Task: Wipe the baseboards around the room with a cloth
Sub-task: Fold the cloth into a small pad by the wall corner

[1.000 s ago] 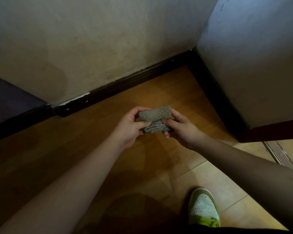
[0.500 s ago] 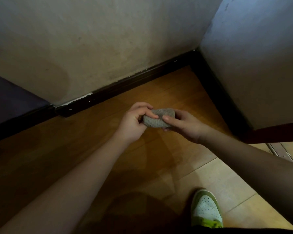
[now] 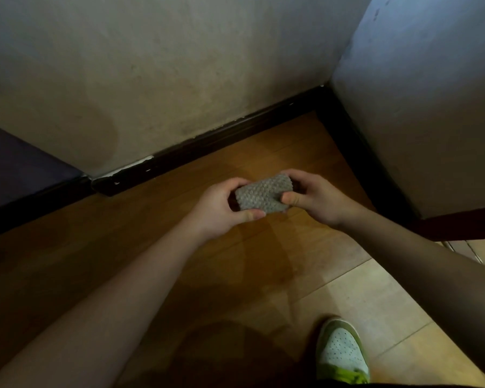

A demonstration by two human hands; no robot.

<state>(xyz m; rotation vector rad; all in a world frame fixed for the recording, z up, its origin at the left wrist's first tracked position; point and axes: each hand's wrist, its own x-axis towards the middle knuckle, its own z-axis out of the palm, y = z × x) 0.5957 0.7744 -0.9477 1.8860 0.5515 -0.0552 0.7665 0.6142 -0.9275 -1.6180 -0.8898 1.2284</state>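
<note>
From where I sit, the cloth (image 3: 263, 195) has gone from a loosely folded wad with layers hanging open a second ago to a tight, compact pad now, held level above the wooden floor (image 3: 277, 152) between both hands. My left hand (image 3: 221, 208) grips its left end, thumb pressed along the near edge and fingers curled behind. My right hand (image 3: 314, 197) grips the right end, thumb on the near face and fingers wrapped over the far side. Both grips are closed on the cloth; neither is free.

I read this as the folding being finished, so the pad looks ready for wiping. No wiping is under way: the cloth is well apart from the dark baseboard (image 3: 207, 147), which runs along the far wall to the corner at the right and then comes nearer along the right wall. My shoe (image 3: 342, 351) sits near, at lower right. I judge the next step is lowering the pad to the board.
</note>
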